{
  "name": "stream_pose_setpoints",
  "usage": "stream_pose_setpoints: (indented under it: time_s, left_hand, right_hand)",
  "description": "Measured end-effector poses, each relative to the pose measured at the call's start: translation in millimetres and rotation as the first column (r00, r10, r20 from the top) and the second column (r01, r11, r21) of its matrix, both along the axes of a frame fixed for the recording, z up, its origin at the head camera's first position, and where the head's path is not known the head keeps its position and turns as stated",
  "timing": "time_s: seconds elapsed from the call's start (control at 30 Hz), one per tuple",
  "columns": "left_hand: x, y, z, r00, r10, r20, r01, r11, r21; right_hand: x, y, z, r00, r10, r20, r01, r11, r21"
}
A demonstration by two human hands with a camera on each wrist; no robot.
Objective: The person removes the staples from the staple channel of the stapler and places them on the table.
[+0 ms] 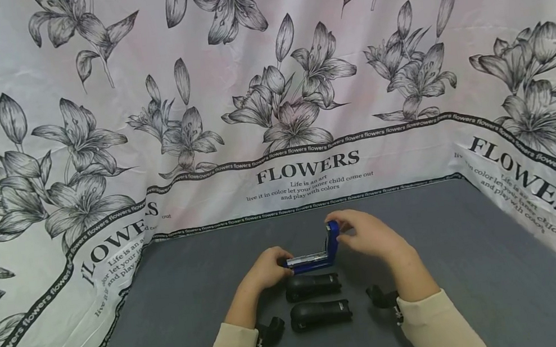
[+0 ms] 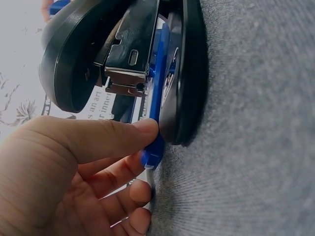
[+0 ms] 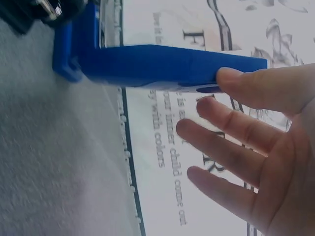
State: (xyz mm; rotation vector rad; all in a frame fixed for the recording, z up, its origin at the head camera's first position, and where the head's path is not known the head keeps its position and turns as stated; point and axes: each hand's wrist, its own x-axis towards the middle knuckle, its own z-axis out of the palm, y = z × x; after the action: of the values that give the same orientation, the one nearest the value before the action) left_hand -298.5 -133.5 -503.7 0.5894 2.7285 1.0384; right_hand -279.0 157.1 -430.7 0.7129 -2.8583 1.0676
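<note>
Gripping the blue stapler (image 1: 327,261) at both ends, you're spreading it in an L between your hands! Your left hand (image 1: 267,269) is pinching the tip of the flat part, thumb against forefinger; your right hand (image 1: 373,235) is holding the upright arm near its top, the lower fingers fanning out loose. Nearer you, just beside your left hand, a black stapler (image 1: 312,287) is lying, with another black stapler (image 1: 321,315) sitting beyond it towards your body. The blue one is probably feeling light and stiff, its smooth shell perhaps slipping; you're best gripping those flat blue sides, keeping fingertips off the metal strip.
</note>
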Motion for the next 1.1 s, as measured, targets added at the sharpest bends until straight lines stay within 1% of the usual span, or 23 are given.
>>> stream_pose_setpoints:
  time_s: [0.1,0.2,0.3,0.5,0.7,0.8,0.93,1.1]
  left_hand:
    - [-0.5,-0.5,-1.6,1.000,0.010,0.007,-0.010,1.000,0.001]
    - [-1.2,-1.2,-3.6,1.000,0.013,0.008,-0.013,1.000,0.004]
    - [-1.1,-1.7,-4.7,1.000,0.016,0.011,-0.016,1.000,0.011]
    - [-1.6,-2.2,-5.3,1.000,0.013,0.014,-0.013,1.000,0.022]
    - [-1.2,-1.9,-4.5,1.000,0.013,0.016,-0.014,1.000,0.026]
    - [-1.3,-1.3,-4.5,1.000,0.010,0.013,-0.011,1.000,0.029]
    - [-2.4,-0.7,-5.0,1.000,0.008,0.010,-0.008,0.999,0.033]
    - [-3.4,-0.9,-4.7,1.000,0.011,0.004,-0.011,1.000,0.028]
  right_hand:
    - [-0.4,8.0,1.4,0.999,-0.023,0.029,0.023,1.000,-0.002]
    - [-2.4,15.2,1.1,0.998,-0.045,0.034,0.045,0.999,0.013]
    - [-4.6,20.7,0.9,0.996,-0.071,0.050,0.070,0.997,0.033]
    - [-8.4,30.9,-1.4,0.986,-0.127,0.111,0.117,0.988,0.097]
    - [-9.5,40.1,-4.4,0.978,-0.158,0.134,0.137,0.979,0.153]
    - [-10.3,43.1,-8.0,0.969,-0.181,0.170,0.152,0.974,0.170]
    - [-12.1,46.0,-13.9,0.954,-0.206,0.216,0.170,0.970,0.176]
    - [-15.0,46.7,-17.9,0.953,-0.203,0.226,0.166,0.971,0.170]
